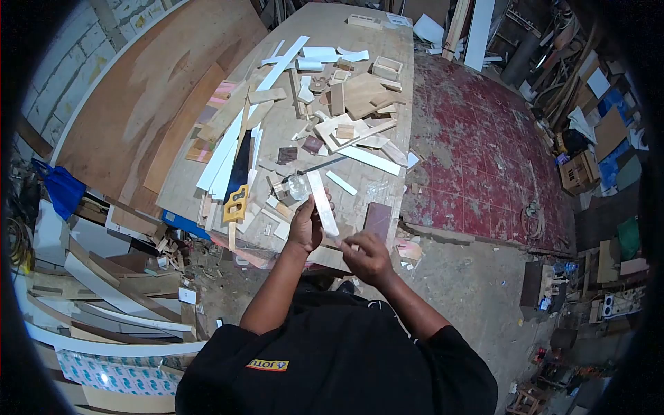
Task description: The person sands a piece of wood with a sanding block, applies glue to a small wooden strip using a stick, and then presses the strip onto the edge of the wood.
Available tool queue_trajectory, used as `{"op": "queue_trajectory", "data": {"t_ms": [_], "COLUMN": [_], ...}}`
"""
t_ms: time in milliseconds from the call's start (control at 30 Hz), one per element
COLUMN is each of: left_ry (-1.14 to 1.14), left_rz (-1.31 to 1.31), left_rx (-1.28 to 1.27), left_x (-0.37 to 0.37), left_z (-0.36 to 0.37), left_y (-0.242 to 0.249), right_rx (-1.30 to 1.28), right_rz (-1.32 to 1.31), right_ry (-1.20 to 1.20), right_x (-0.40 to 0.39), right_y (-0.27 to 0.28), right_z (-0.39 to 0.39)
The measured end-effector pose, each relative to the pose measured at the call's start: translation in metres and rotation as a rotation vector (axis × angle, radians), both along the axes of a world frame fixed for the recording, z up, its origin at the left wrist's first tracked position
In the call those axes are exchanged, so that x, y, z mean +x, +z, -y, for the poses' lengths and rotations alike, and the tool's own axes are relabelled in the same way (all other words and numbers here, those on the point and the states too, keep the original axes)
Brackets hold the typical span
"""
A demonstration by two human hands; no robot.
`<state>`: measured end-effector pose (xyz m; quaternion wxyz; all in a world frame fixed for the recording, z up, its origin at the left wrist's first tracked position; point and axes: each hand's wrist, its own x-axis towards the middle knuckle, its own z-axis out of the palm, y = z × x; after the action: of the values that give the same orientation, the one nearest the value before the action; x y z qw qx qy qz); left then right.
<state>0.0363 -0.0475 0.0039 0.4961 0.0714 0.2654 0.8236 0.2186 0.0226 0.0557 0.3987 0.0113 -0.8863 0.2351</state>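
head view: a pale wood strip (321, 207) lies in front of the body, over the near end of the worktable (311, 21); the left hand (305, 227) is clasped round it, thumb along the left edge and fingertips showing at the right. the long axis slants from far left to near right, so that the near end points towards the right hand (369, 257), the closer hand to that end. the two hands are apart; the right has its fingers partly curled just beside the near end, and whether they touch the strip or pinch anything cannot be told. a clear jar (297, 187) sits left of the far end, a brown board (377, 220) beyond the right hand
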Motion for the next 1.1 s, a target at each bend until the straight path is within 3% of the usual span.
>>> {"op": "queue_trajectory", "data": {"t_ms": [133, 333, 500, 633, 733, 967, 1100], "left_ry": [-0.073, -0.130, -0.208, -0.296, -0.369, -0.461, -0.407], "left_rz": [0.082, -0.057, -0.034, -0.043, -0.108, -0.159, -0.144], "left_rx": [0.100, -0.045, -0.018, -0.094, -0.167, -0.176, -0.183], "left_x": [-0.008, 0.001, -0.002, 0.005, 0.009, 0.013, 0.020], "left_z": [0.004, 0.006, 0.011, 0.017, 0.018, 0.016, 0.016], "left_y": [0.001, 0.010, 0.012, 0.016, 0.016, 0.018, 0.023], "right_rx": [0.065, 0.000, 0.090, 0.034, -0.079, -0.027, -0.237], "right_rz": [-0.017, -0.046, -0.060, -0.087, -0.073, -0.088, -0.137], "right_ry": [0.069, -0.064, -0.169, -0.326, -0.316, -0.194, -0.266], "right_x": [0.005, -0.006, 0.003, 0.012, 0.006, -0.007, -0.017], "right_y": [0.009, 0.013, 0.000, 0.009, 0.016, 0.010, 0.008], "right_z": [0.001, -0.017, -0.043, -0.064, -0.064, -0.066, -0.067]}}
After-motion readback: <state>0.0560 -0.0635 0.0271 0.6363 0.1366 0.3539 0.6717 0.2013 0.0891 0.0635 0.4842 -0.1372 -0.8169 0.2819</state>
